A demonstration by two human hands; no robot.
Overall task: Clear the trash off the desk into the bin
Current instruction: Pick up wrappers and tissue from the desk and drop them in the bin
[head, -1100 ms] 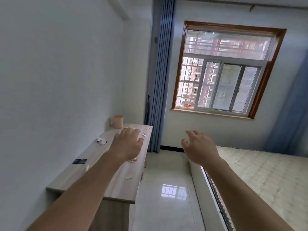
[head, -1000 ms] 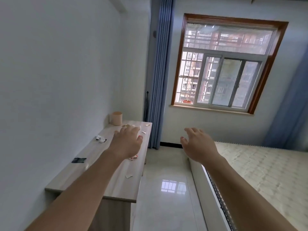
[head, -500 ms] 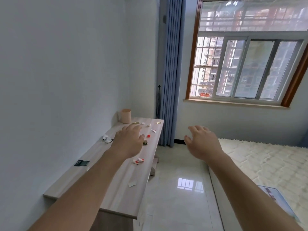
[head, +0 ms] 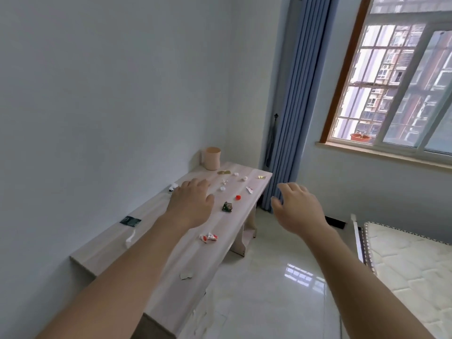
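A long pale wooden desk (head: 171, 255) runs along the left wall. Trash lies scattered on it: a red-and-white wrapper (head: 208, 237), a dark green wrapper (head: 227, 207), a red cap (head: 238, 197), a dark packet (head: 130, 221), a white scrap (head: 186, 276), and several small white and gold bits toward the far end. A small beige bin (head: 211, 158) stands at the desk's far left corner. My left hand (head: 191, 203) hovers above the desk with relaxed fingers, holding nothing. My right hand (head: 297, 206) hangs over the floor beside the desk, fingers loosely spread and empty.
Glossy tiled floor (head: 264, 289) lies between the desk and a bare mattress (head: 411, 265) at the right. A blue curtain (head: 286, 106) hangs in the corner past the desk's end. A window (head: 396, 81) fills the right wall.
The view has tilted down and moved closer to the desk, so more trash shows. Both hands stay stretched forward and empty, the left one now over the desk's middle.
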